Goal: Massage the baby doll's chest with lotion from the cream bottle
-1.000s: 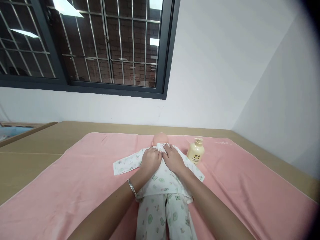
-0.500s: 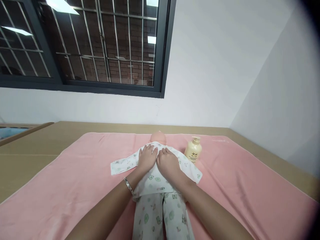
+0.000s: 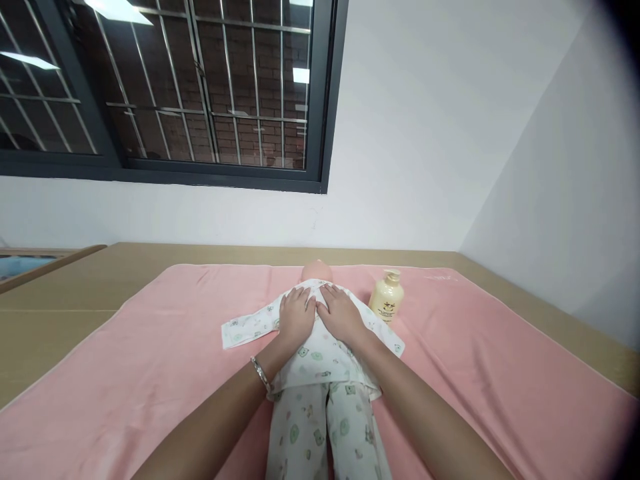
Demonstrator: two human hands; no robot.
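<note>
Pink blanket (image 3: 150, 373): in the head view it covers most of a tan bench (image 3: 65, 313), which runs back to a white wall below a dark-framed barred window (image 3: 200, 87).
Doll (image 3: 320, 373): lies on its back along the middle of the blanket, head (image 3: 317, 271) toward the wall, legs toward the camera.
Doll's clothes: a white shirt (image 3: 320, 353) printed with small green figures, and matching trousers (image 3: 325, 433) on the legs; one sleeve (image 3: 247, 328) lies spread flat on the blanket to the left, the other lies out to the right.
Left hand (image 3: 296, 317): palm down on the left side of the doll's chest, flat on the shirt, fingers (image 3: 293, 300) stretched out and close together, clamped on nothing.
Right hand (image 3: 339, 313): palm down on the right side of the chest, just beside the left hand and touching it at the middle; its fingers are also laid flat on the cloth, only a little spread, pointing toward the collar and gripping nothing.
Bracelet (image 3: 261, 373): a thin silvery band on the left wrist.
Forearms: both come in from the bottom edge, one on each side of the doll's legs.
Bottle (image 3: 386, 298): a cream-coloured pump bottle stands upright on the blanket, near the doll's right-hand sleeve and apart from both hands.
Far left: a wooden edge with something blue behind it, too small to tell.
</note>
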